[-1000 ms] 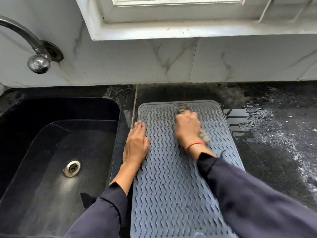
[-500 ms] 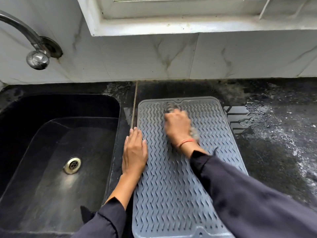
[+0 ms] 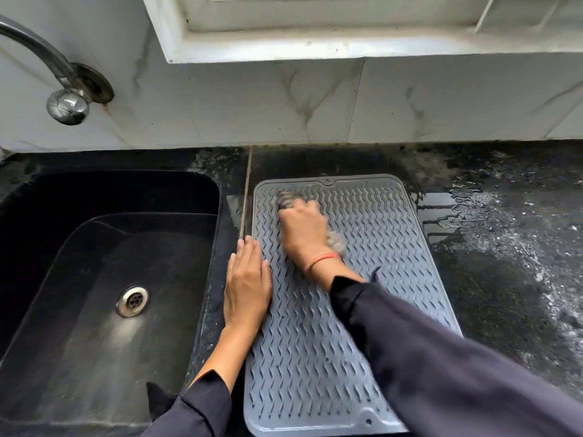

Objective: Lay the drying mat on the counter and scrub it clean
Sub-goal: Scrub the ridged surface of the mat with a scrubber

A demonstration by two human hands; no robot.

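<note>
A grey ribbed drying mat point(image 3: 372, 234) lies flat on the black counter point(image 3: 492, 310), just right of the sink. My right hand point(image 3: 304, 231) is closed around a grey scrubber point(image 3: 286, 197) and presses it on the mat's far left corner; a tuft of the scrubber shows by my wrist. My left hand point(image 3: 247, 283) lies flat with fingers together on the mat's left edge, holding it down. My dark sleeves cover the mat's near right part.
A black sink point(image 3: 94, 279) with a metal drain point(image 3: 133, 301) is on the left. A chrome tap point(image 3: 63, 89) juts from the marble wall above it. Water and soapy residue point(image 3: 473, 216) spread on the counter right of the mat. A window sill runs overhead.
My right hand has slid the scrubber leftward across the far end of the mat, from its middle to the left corner. The left hand stays in place on the mat's edge.
</note>
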